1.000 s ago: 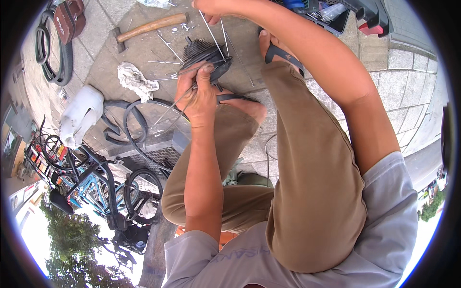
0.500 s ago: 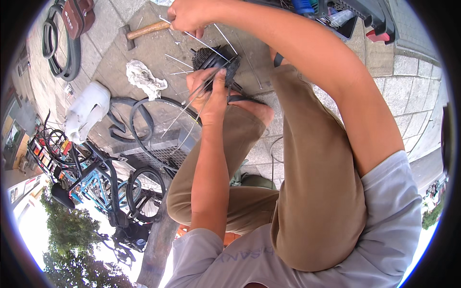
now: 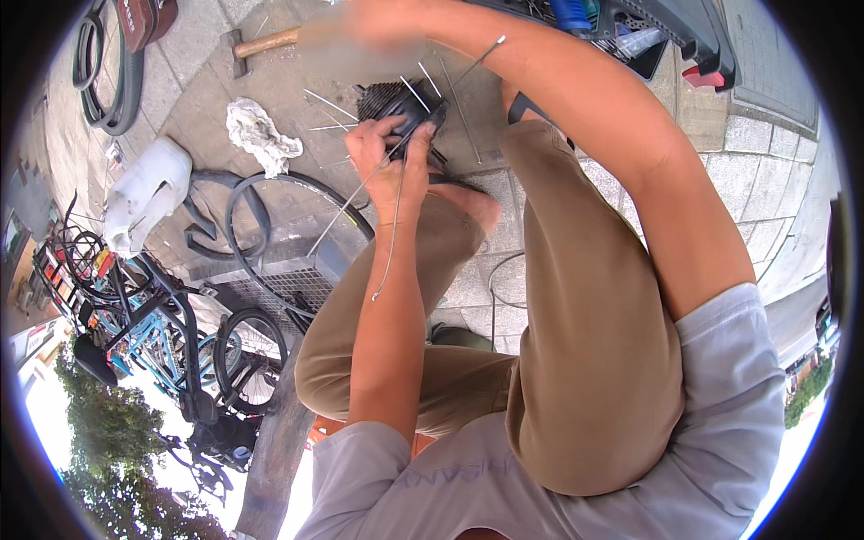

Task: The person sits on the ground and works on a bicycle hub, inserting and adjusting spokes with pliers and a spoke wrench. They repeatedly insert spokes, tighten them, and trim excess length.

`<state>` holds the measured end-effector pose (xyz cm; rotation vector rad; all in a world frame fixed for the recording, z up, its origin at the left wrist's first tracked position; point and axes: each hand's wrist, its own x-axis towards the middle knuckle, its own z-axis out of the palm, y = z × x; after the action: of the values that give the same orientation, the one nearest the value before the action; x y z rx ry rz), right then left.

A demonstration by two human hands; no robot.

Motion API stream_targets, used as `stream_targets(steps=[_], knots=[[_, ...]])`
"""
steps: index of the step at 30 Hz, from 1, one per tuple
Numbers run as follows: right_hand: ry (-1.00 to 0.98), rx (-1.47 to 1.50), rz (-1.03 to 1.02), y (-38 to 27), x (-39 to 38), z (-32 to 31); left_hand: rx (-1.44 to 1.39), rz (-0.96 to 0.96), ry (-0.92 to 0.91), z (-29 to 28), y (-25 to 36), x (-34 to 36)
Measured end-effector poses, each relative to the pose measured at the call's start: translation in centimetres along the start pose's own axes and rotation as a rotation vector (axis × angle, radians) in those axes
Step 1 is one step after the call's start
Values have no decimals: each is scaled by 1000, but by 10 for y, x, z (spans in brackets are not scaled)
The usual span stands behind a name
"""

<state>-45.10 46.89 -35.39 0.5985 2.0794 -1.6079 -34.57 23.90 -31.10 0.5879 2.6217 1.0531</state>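
Observation:
My left hand (image 3: 391,166) is closed around a dark bicycle wheel hub (image 3: 430,121), thumb on its near side. A stack of black sprockets (image 3: 376,101) sits on the hub's left end. Several thin metal spokes stick out around it, and a bent one (image 3: 393,236) hangs down over my left forearm. My right hand (image 3: 382,22) is at the top edge, above the hub and apart from it. Motion smears its fingers, so what they hold, if anything, does not show. Close to that hand lies a hammer (image 3: 268,43) with a wooden handle.
A crumpled white rag (image 3: 261,135) and a cut white plastic jug (image 3: 148,193) lie left. Nearby are a wheel rim (image 3: 229,211), black tyres (image 3: 112,103) and a brown bag (image 3: 148,22). An open toolbox (image 3: 666,45) stands top right. Parked bicycles (image 3: 162,342) fill the lower left.
My right hand, which was pinching a long spoke by the hub, has moved up and slightly right and is blurred. My left hand keeps its grip on the hub.

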Motion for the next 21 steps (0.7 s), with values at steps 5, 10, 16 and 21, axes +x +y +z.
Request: stream_targets(steps=[5, 10, 16, 21], knots=[[45, 128, -79, -1, -21, 4, 36, -18, -27, 1, -4, -1], [55, 29, 30, 6, -15, 10, 86, -18, 9, -1, -5, -8], [110, -165, -66, 25, 1, 18, 65, 56, -1, 2, -5, 1], [47, 76, -73, 22, -11, 17, 65, 25, -5, 3, -8, -1]])
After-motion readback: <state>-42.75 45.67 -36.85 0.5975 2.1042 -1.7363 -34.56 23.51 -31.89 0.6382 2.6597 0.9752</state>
